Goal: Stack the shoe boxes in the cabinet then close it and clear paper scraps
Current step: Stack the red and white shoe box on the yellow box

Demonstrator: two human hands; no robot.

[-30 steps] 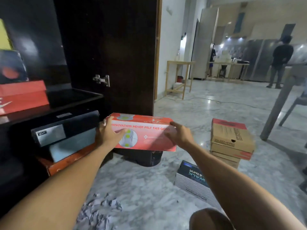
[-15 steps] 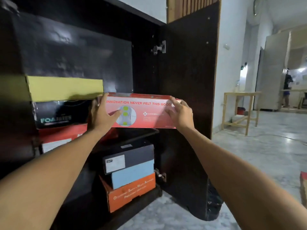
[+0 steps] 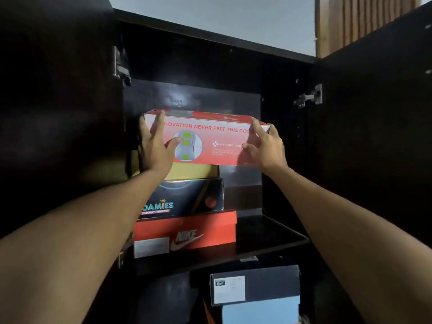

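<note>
We held the red box atop the upper-shelf stack, left hand and right hand gripping its ends. It overhung the yellow box rightward; releasing early risked tipping.

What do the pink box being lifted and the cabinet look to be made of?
Pink box: printed cardboard with a slightly glossy coat, judging by its crisp folded edges and sheen. Cabinet: probably dark laminated board, smooth and faintly reflective, with metal hinges; the core isn't visible.

Head camera faces open cabinet close up (slightly upward).
</note>
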